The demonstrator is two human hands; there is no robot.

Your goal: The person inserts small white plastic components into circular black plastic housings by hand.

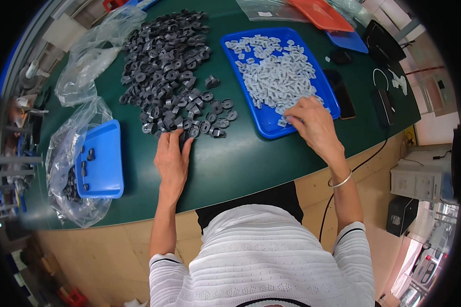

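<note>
A large heap of small dark grey plastic parts (164,66), ring-shaped and hollow, spreads over the green table (225,163). At the heap's near edge is my left hand (170,158), its fingertips and thumb closed around one of these dark parts, mostly hidden. To the right lies a blue tray (267,129) holding many small translucent whitish plastic pieces (276,77). Over the tray's near right corner, my right hand (315,125) pinches with thumb and forefinger. A small translucent piece seems to be at the fingertips, partly covered.
A tilted blue tray (115,158) with a few dark parts rests at left in a clear plastic bag (61,169). Another clear bag (87,71) lies behind it. Right of the full tray are a black phone (343,97), a cabled black device (381,107) and an orange tray (322,14).
</note>
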